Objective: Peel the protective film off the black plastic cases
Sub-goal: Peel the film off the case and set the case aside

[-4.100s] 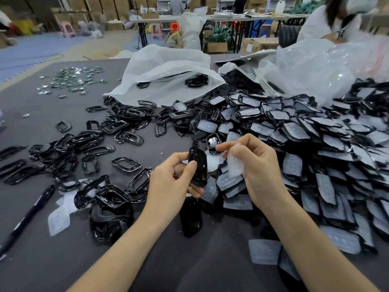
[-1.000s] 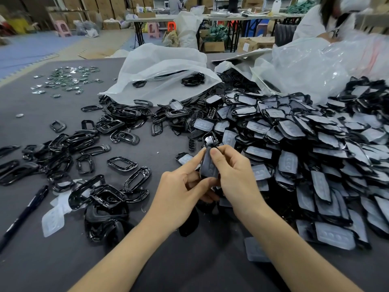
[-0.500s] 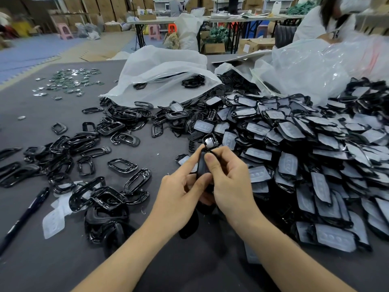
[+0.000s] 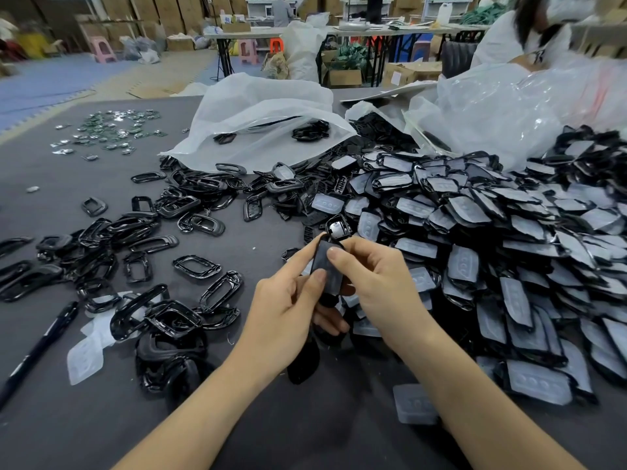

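A black plastic case (image 4: pixel 326 266) stands upright between both hands above the dark table (image 4: pixel 51 418). My left hand (image 4: pixel 288 307) grips it from the left, thumb on its front face and forefinger along its left edge. My right hand (image 4: pixel 376 283) holds it from the right, with the thumb tip pressed on the upper part of its film-covered face. A large pile of black cases with pale film (image 4: pixel 475 249) covers the table to the right. A peeled black case (image 4: pixel 303 362) lies below my left hand.
Black frame rings (image 4: pixel 142 266) are scattered at the left, with peeled film pieces (image 4: pixel 84 362) and a black pen (image 4: pixel 37 347) near the left edge. Another film piece (image 4: pixel 412 403) lies by my right forearm. White plastic bags (image 4: pixel 264 120) lie behind. A person (image 4: pixel 515 32) sits at the far right.
Four seconds ago my right hand pinched a peeled film beside a bare case. Since then both hands hold another film-covered case, and my right thumb has stayed on its upper face.
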